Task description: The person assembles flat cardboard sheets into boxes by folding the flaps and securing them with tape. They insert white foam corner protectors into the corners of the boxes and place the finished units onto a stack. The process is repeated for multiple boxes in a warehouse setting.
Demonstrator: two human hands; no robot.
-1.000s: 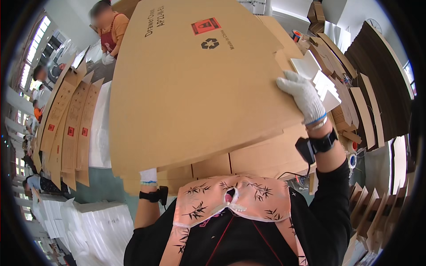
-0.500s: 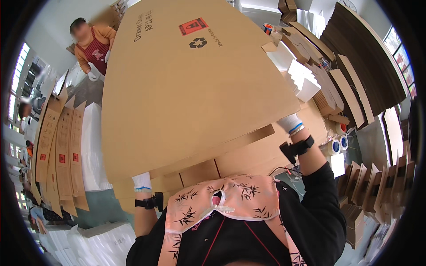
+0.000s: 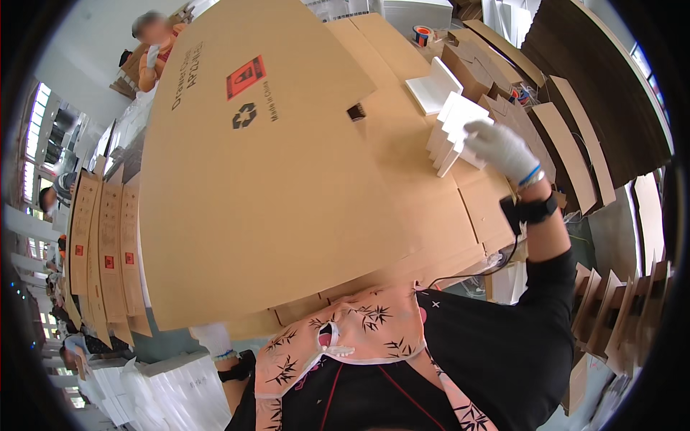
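Observation:
A large brown cardboard sheet with dark print and a red label lies before me, slanting to the left. My left hand, in a white glove, is at its near left edge; its fingers are mostly hidden there, and they seem to grip the edge. Farther right, my right hand, gloved too, reaches over a stepped stack of white foam pieces. Its bent fingers close on the right end of the stack. Behind the stack stands an angled white foam piece. More brown cardboard lies beneath.
Printed cardboard panels stand along the left, near white wrapped stacks. At the right are folded cardboard pieces and a tall dark cardboard stack. A tape roll sits at the back. A co-worker stands at the far left.
My right hand has left the sheet's right edge and moved up to the foam stack. The sheet has shifted left, uncovering more cardboard beneath. The co-worker has raised a gloved hand.

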